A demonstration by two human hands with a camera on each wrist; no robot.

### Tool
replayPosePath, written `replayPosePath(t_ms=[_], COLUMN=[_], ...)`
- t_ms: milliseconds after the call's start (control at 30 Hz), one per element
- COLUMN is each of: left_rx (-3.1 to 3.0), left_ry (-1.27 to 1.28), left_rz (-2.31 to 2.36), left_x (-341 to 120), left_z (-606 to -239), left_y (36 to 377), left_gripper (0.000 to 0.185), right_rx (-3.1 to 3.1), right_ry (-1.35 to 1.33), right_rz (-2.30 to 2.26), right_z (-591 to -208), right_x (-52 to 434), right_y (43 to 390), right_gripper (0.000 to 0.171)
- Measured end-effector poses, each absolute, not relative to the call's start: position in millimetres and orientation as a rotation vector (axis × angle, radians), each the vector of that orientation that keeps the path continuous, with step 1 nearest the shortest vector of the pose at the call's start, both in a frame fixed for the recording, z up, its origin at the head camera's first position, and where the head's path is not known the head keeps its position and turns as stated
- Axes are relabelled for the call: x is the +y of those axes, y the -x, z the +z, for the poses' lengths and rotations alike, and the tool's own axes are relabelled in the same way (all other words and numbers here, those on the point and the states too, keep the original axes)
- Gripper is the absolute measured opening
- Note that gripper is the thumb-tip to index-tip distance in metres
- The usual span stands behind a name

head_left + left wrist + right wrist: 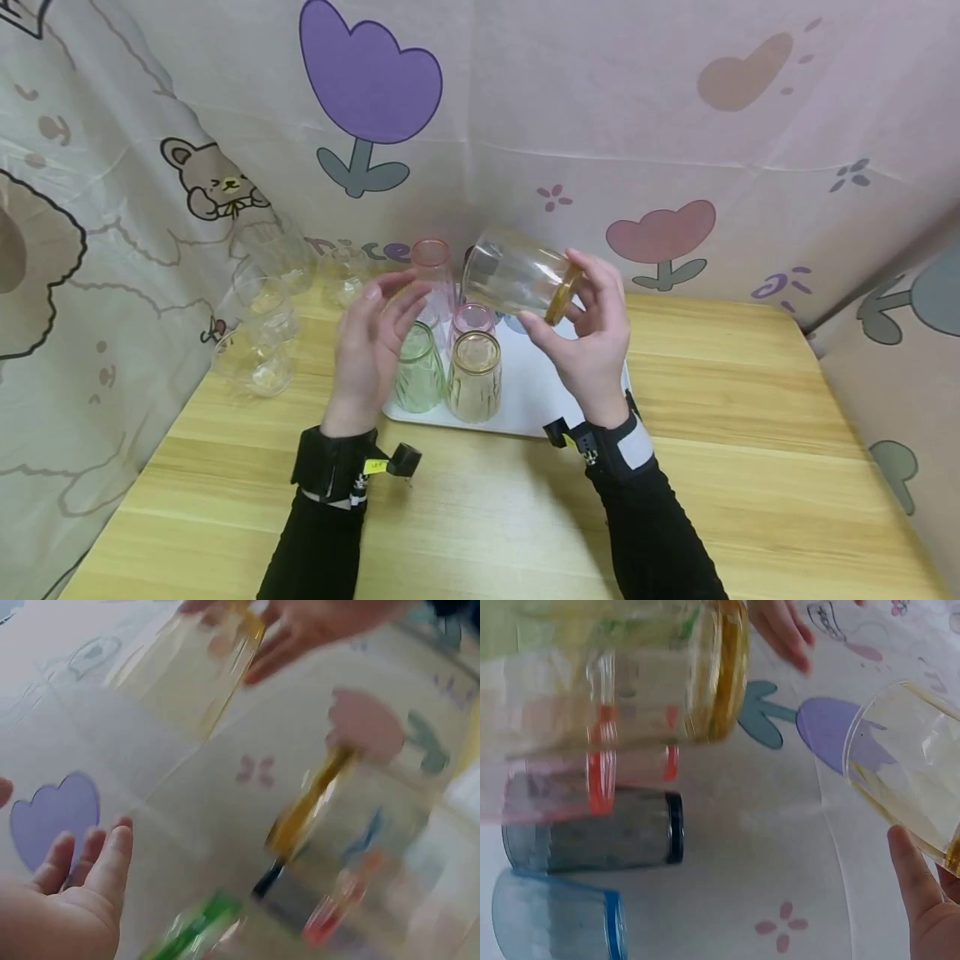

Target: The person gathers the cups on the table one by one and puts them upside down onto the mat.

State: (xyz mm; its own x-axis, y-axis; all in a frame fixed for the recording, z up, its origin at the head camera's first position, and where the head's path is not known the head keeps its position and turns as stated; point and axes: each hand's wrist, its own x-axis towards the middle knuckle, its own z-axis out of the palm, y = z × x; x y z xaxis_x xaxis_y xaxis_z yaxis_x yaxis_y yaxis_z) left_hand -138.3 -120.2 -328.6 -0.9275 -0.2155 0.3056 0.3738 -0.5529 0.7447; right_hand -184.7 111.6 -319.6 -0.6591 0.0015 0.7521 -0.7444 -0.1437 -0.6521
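Observation:
My right hand [588, 342] grips a clear amber-tinted glass [517, 271] by its thick base, thumb below and fingers behind. The glass is raised and tipped on its side, its mouth facing left. My left hand [371, 350] holds nothing; its fingers are spread and slightly bent, palm toward the held glass. Below the hands, several glasses stand upside down on a white tray [532, 392]: a green one [420, 375], another amber one [475, 383] at the front, and pink ones [432, 258]. The right wrist view also shows a dark grey glass [600, 832] and a blue glass [555, 922].
Several clear glass vessels [262, 367] stand at the table's left edge by the curtain. The wooden table [720, 417] extends to the right of the tray. A printed cloth [525, 100] hangs behind it.

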Motion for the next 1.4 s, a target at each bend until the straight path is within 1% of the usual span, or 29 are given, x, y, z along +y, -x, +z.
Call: replayPosePath(t_ms=[133,267,433,567,667,933,1133,1400], left_rx=[-1.474,-1.713,-1.968,-2.281,-2.489,-2.795,-2.953,-2.967], left_ry=[0.118,-0.056,-0.221,-0.311,-0.304,-0.283,-0.286,-0.323], left_rz=[-2.201,-1.849,-1.626,-1.468,-1.371,-1.262,-1.248,-1.298], left_x=[-137,-153,-172,-185,-191,-197,-195,-193], left_z=[-334,-345,-360,-372,-382,-403,-408,-410], left_y=[142,148,153,156,157,159,160,162], left_gripper=[0.023,0.02,0.025,0.032,0.034,0.033,0.037,0.038], right_rx=[-1.625,-1.687,-1.873,-2.042,-2.145,-2.448,-2.638,-2.758], right_ry=[-0.777,-0.73,-0.682,-0.64,-0.637,-0.681,-0.718,-0.747], right_rz=[1.873,1.872,1.787,1.661,1.561,1.386,1.213,1.13], right_z=[-318,-316,-310,-308,-309,-315,-323,-341], right_x=[123,136,151,160,164,166,162,155], right_y=[187,191,194,196,198,203,208,218], right_gripper=[0.078,0.073,0.077,0.077,0.074,0.072,0.073,0.075])
